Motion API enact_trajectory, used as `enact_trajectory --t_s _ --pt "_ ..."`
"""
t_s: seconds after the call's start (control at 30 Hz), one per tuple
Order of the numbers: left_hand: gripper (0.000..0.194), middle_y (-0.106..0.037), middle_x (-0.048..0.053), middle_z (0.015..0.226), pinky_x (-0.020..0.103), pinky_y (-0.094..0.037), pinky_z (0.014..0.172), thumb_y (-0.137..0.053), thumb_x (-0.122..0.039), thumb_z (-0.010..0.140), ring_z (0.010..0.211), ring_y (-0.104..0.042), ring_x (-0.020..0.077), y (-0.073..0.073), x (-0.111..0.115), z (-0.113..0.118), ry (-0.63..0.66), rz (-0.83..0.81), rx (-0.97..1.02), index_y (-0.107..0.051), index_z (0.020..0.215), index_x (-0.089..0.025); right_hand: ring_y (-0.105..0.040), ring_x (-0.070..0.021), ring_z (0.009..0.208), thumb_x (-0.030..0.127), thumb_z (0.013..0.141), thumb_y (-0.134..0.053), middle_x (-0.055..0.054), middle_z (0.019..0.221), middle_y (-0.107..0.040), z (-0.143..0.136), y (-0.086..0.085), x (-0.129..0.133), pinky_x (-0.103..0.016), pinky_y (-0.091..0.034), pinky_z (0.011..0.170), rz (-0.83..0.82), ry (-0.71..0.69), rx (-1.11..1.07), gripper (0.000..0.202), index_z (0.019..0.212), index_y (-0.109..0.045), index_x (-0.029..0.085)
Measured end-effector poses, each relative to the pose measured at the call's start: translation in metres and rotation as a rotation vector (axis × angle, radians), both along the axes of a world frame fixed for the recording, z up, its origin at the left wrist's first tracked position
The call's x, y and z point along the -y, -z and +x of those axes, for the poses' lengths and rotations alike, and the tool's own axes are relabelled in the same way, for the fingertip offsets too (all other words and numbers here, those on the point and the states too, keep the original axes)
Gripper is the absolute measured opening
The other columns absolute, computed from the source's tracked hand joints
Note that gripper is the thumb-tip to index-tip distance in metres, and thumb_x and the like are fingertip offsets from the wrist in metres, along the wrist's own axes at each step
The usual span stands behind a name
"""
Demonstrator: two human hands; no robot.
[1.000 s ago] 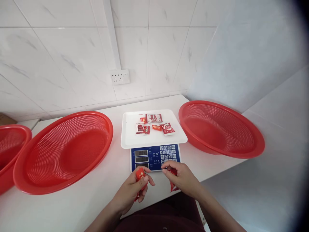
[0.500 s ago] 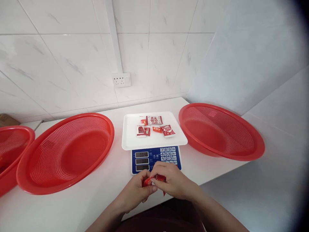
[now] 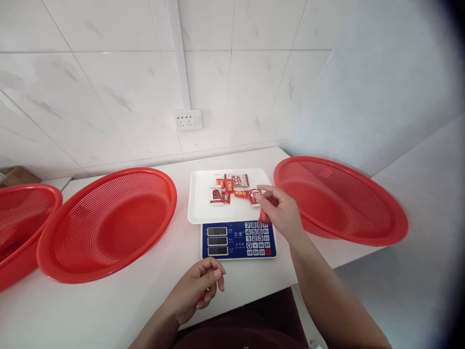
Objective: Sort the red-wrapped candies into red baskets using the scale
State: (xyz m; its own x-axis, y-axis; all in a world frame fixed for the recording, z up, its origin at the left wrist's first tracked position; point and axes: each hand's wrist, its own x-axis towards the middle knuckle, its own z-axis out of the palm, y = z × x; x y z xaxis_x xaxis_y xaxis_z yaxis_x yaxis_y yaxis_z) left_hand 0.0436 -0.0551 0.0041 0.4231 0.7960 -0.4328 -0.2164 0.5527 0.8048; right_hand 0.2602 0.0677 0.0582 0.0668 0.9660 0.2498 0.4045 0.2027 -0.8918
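My right hand (image 3: 279, 211) reaches over the right front edge of the white tray (image 3: 201, 208), its thumb and forefinger stretched out. A red wrapped candy (image 3: 264, 217) is tucked under its curled lower fingers. On the tray lie several small packets: a red upright candy (image 3: 228, 183), a patterned red-and-white packet (image 3: 240, 180), a white-and-red packet (image 3: 217, 196) and an orange-red candy (image 3: 241, 194). My fingertips partly cover a round-logo packet (image 3: 255, 197). In front of the scale (image 3: 238, 245), my left hand (image 3: 199, 286) hovers with loosely bent fingers and nothing in them.
A red mesh basket (image 3: 72, 274) stands left of the scale, and another red basket (image 3: 348, 235) stands to its right. A third basket (image 3: 47, 208) at the far left holds something red. The wall carries a socket (image 3: 188, 120).
My hands have come apart. The right one has moved up to the tray, keeping a red candy, while the left has let go. Another red candy now lies among the packets.
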Motion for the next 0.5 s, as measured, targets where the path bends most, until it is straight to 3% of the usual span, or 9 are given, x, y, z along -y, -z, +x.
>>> enact_trajectory --t_s 0.17,0.33,0.5 --pt "0.029 -0.054 -0.004 0.061 0.019 -0.007 0.033 -0.061 -0.042 0.076 0.035 -0.023 -0.0005 0.005 0.001 -0.003 0.017 -0.039 0.001 -0.050 0.083 -0.016 -0.056 -0.0108 0.050 0.050 0.074 -0.059 -0.002 0.077 -0.059 0.015 0.020 0.043 -0.023 -0.053 0.038 -0.204 -0.035 -0.066 0.041 0.099 -0.066 0.018" --pt "0.028 -0.054 -0.004 0.061 0.018 -0.009 0.034 -0.062 -0.041 0.076 0.037 -0.024 0.0006 0.008 -0.002 0.002 0.034 -0.045 0.002 -0.051 0.084 -0.017 -0.061 -0.0154 0.060 0.051 0.074 -0.060 -0.005 0.083 -0.062 0.027 0.037 0.061 -0.025 -0.055 0.041 -0.307 -0.028 -0.034 0.038 0.094 -0.066 0.019" --pt "0.031 -0.054 -0.003 0.062 0.018 -0.010 0.034 -0.063 -0.043 0.074 0.038 -0.025 0.0011 0.005 -0.004 0.006 0.057 -0.033 -0.028 -0.051 0.084 -0.017 -0.062 -0.0177 0.066 0.050 0.076 -0.058 -0.005 0.081 -0.063 0.030 0.037 0.062 -0.026 -0.056 0.046 -0.228 -0.017 0.037 0.037 0.093 -0.067 0.019"
